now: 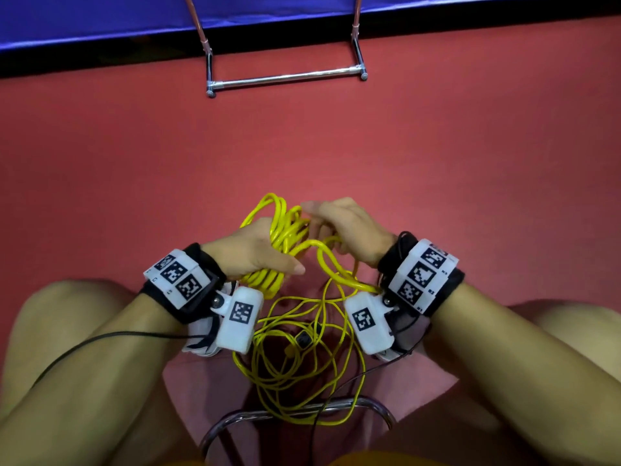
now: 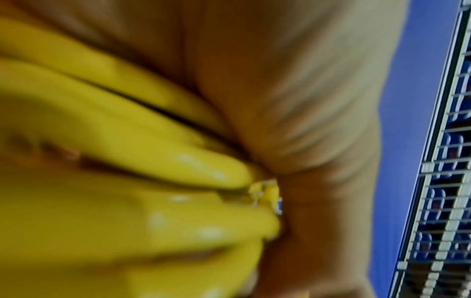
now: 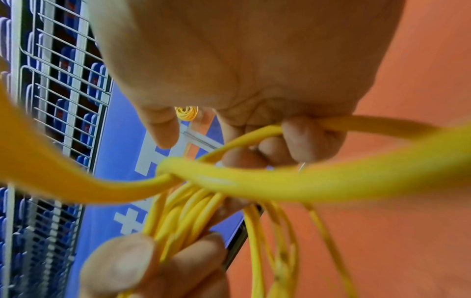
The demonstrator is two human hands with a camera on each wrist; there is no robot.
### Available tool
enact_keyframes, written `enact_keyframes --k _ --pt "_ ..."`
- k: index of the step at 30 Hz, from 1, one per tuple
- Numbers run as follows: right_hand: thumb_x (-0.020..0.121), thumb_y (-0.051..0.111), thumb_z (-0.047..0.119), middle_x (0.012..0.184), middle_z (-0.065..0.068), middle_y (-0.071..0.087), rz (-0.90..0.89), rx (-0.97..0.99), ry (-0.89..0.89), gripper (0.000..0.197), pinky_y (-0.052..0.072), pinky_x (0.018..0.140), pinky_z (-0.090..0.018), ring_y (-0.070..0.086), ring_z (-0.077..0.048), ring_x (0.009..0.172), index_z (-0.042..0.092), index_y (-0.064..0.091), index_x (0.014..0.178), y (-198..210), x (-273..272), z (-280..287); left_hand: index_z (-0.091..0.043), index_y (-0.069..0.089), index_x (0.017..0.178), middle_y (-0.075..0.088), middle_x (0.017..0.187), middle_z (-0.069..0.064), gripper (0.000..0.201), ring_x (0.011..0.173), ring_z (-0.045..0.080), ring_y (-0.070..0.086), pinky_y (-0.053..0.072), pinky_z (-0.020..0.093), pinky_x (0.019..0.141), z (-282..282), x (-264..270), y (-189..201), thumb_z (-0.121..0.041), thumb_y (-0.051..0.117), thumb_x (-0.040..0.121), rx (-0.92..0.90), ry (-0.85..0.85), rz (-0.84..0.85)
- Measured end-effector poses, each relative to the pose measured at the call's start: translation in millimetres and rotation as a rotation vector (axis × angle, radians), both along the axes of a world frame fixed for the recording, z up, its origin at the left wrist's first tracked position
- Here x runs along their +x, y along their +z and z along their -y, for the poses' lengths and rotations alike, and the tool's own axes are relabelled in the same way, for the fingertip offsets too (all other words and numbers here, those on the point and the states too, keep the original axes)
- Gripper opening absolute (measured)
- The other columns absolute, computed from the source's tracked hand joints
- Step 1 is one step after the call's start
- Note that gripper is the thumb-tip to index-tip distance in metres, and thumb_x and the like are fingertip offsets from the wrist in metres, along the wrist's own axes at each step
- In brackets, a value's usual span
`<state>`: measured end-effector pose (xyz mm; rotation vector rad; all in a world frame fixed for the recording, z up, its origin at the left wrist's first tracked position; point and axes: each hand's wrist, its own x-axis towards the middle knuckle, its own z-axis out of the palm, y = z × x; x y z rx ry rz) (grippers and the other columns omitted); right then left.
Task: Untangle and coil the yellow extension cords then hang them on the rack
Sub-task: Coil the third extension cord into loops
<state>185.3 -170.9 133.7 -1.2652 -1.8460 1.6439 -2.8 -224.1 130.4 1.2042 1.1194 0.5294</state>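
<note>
My left hand (image 1: 258, 250) grips a bundle of yellow cord loops (image 1: 282, 230), thumb across the strands; the left wrist view shows the same cord (image 2: 127, 161) blurred against my palm (image 2: 280, 80). My right hand (image 1: 342, 227) curls its fingers (image 3: 305, 137) round a single yellow strand (image 3: 254, 133) beside the coil (image 3: 183, 217). More loose yellow cord (image 1: 295, 364) hangs tangled between my knees, with a black plug (image 1: 303, 339) in it. The chrome rack's foot bar (image 1: 285, 79) stands on the red floor ahead. A small yellow coil (image 3: 186, 113) shows far off past my right fingers.
Red floor (image 1: 437, 146) stretches between me and the rack. A blue mat with a black edge (image 1: 100, 28) lies behind it. A chrome chair rail (image 1: 295, 415) curves below the loose cord. Black sensor wires (image 1: 100, 341) trail from my wrists. A metal railing (image 3: 63, 80) rises at the left.
</note>
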Motion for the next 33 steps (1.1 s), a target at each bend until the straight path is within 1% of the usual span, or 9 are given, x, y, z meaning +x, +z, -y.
enact_keyframes --k 3,5,9,14,17,20,24,28,33 --pt "0.088 0.044 0.065 0.053 0.002 0.046 0.026 -0.046 -0.081 0.065 0.03 0.045 -0.021 0.038 -0.011 0.046 0.006 0.066 0.071 4 12 -16 -0.005 0.068 0.083 0.051 0.049 0.006 0.02 0.039 0.015 0.047 0.04 0.021 0.043 -1 -7 3 -0.002 0.068 0.063 -0.071 0.362 0.165" --pt "0.093 0.035 0.063 0.061 -0.005 0.043 0.074 -0.018 -0.062 0.062 0.031 0.049 -0.027 0.036 -0.015 0.049 0.012 0.063 0.07 -2 12 -19 -0.01 0.069 0.082 0.043 0.046 0.005 0.02 0.036 0.015 0.041 0.035 0.019 0.041 -4 -11 4 -0.002 0.06 0.067 -0.112 0.577 0.303" --pt "0.09 0.042 0.04 0.079 -0.009 0.06 0.136 0.206 0.037 0.032 0.05 0.074 -0.048 0.059 -0.03 0.075 0.016 0.062 0.092 -31 -1 3 -0.009 0.06 0.09 0.042 0.047 0.001 0.019 0.039 0.014 0.04 0.033 0.018 0.042 -6 -7 9 -0.006 0.056 0.072 -0.109 0.658 0.387" --pt "0.075 0.06 0.019 0.13 0.001 0.057 -0.069 0.319 0.123 0.063 0.035 0.106 -0.022 0.051 -0.009 0.121 0.013 0.051 0.137 -36 -15 29 -0.009 0.058 0.076 0.047 0.049 0.006 0.005 0.041 0.02 0.044 0.039 0.025 0.046 -6 1 2 -0.008 0.062 0.072 -0.007 0.701 0.222" --pt "0.085 0.07 0.025 0.113 0.033 0.059 -0.242 0.044 -0.04 0.039 0.039 0.102 -0.022 0.053 0.008 0.112 0.037 0.054 0.118 -25 -27 35 -0.006 0.061 0.071 0.053 0.058 0.011 0.011 0.054 0.021 0.048 0.041 0.034 0.055 -7 -2 -7 -0.013 0.07 0.07 0.089 0.67 0.039" --pt "0.098 0.057 0.026 0.102 0.006 0.064 -0.462 -0.191 -0.229 0.012 0.047 0.088 -0.021 0.06 0.0 0.094 0.02 0.06 0.107 -19 -36 27 0.0 0.061 0.076 0.055 0.064 0.018 0.03 0.062 0.021 0.051 0.045 0.043 0.063 -7 -3 -11 -0.025 0.074 0.065 0.172 0.599 -0.116" --pt "0.084 0.06 0.066 0.084 -0.012 0.052 -0.409 -0.47 -0.351 0.052 0.039 0.077 -0.034 0.047 -0.024 0.082 0.014 0.06 0.078 -17 -39 20 -0.018 0.06 0.072 0.055 0.059 -0.005 0.014 0.055 0.011 0.049 0.039 0.028 0.057 -7 1 -10 -0.02 0.073 0.069 0.241 0.564 -0.226" --pt "0.099 0.041 0.051 0.054 -0.006 0.031 -0.404 -0.587 -0.309 0.057 0.035 0.056 -0.033 0.036 -0.02 0.049 0.015 0.032 0.056 -13 -39 25 -0.022 0.06 0.077 0.057 0.06 -0.003 0.022 0.056 0.016 0.051 0.043 0.032 0.059 -13 -4 -17 -0.01 0.076 0.068 0.233 0.755 -0.262" --pt "0.1 0.05 0.042 0.043 0.004 0.018 -0.178 -0.31 -0.023 0.06 0.014 0.041 -0.02 0.016 -0.011 0.036 0.022 0.025 0.049 -1 -20 20 -0.022 0.057 0.072 0.055 0.066 -0.003 0.027 0.052 0.008 0.046 0.04 0.026 0.057 -17 -15 -27 -0.012 0.081 0.073 0.198 1.01 -0.368"
